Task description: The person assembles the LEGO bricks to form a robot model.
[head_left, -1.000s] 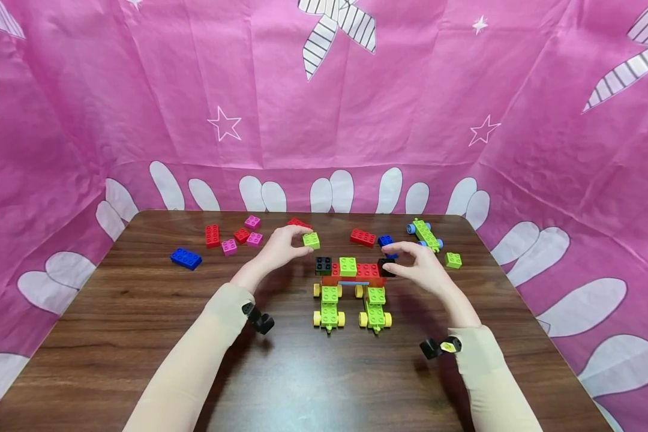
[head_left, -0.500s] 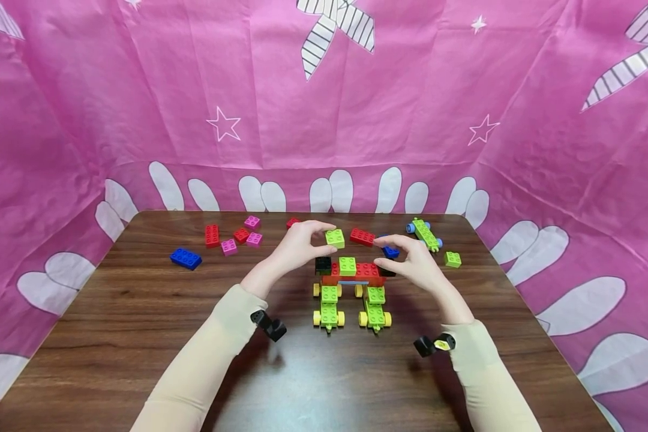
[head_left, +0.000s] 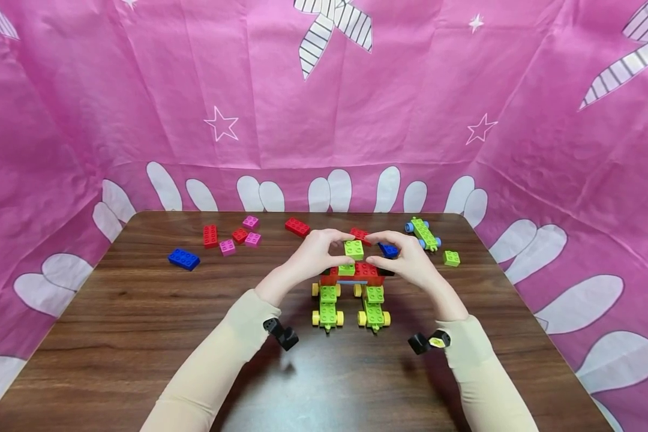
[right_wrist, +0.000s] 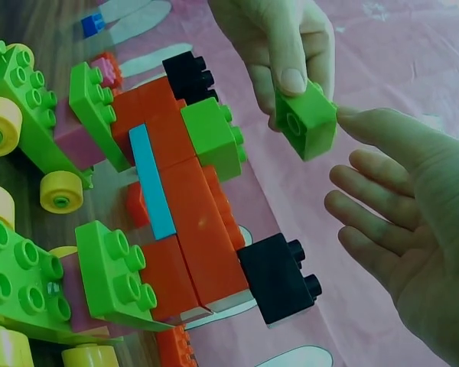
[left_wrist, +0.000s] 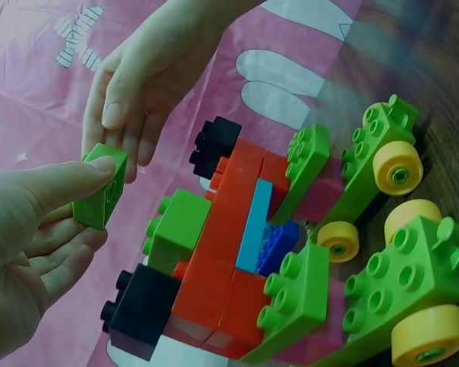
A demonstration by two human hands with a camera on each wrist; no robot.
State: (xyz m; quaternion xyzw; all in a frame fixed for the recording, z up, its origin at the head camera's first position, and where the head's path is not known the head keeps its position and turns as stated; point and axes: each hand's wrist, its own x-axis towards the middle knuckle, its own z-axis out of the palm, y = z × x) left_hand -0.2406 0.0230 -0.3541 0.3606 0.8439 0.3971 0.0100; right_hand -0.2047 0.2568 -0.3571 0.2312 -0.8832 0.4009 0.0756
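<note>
My left hand [head_left: 320, 255] pinches a lime green 2x2 toy brick [head_left: 353, 249] between thumb and fingers, held above a built model. The model has a long red beam [right_wrist: 195, 222] with a light blue piece [right_wrist: 151, 182] under it. On top of the beam sit another green brick [left_wrist: 180, 227] and, at its two ends, black bricks [left_wrist: 141, 310]. Two green wheeled bases [head_left: 328, 315] with yellow wheels carry it. My right hand [head_left: 407, 258] faces the held brick from the right, its thumb tip right at the brick's edge and its other fingers apart from it.
Loose red, pink and blue bricks [head_left: 183, 258] lie at the back left of the wooden table [head_left: 140, 336]. Behind the model are red bricks [head_left: 297, 226] and a blue one [head_left: 389, 250]. A green base with blue wheels [head_left: 423, 234] and a green brick [head_left: 451, 258] lie back right.
My left hand has carried the green brick rightward to over the model's middle. My right hand has left the black brick at the right end and moved left, close to the held brick.
</note>
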